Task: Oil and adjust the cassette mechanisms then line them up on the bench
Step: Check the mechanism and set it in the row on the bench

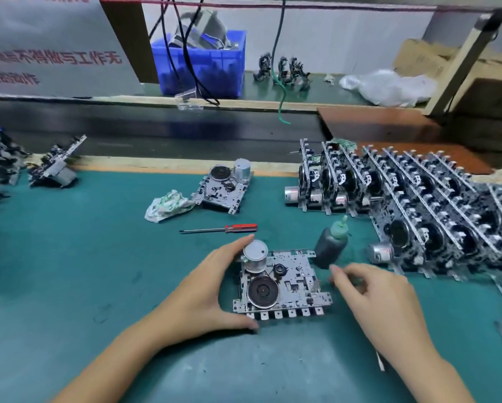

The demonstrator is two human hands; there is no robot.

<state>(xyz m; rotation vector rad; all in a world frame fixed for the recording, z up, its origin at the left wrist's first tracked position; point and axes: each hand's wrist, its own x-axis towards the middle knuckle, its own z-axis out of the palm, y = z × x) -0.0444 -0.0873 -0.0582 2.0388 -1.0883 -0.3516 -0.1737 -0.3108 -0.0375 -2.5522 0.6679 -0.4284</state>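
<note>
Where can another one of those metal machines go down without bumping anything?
The bare green mat left of the left hand, below the rag, is free, as is the near strip between the arms. The right side is crowded: the rows of mechanisms, the oil bottle.

Cassette mechanism (281,283): bare stamped metal, dull silver; shiny motor can at 11 o'clock.
Tabletop (69,257): matt green mat, scuffed.
Oil bottle (331,245): dark soft-looking plastic.
Screwdriver (219,228): glossy red plastic handle, metal shaft.
Rag (168,205): crumpled cloth.
</note>
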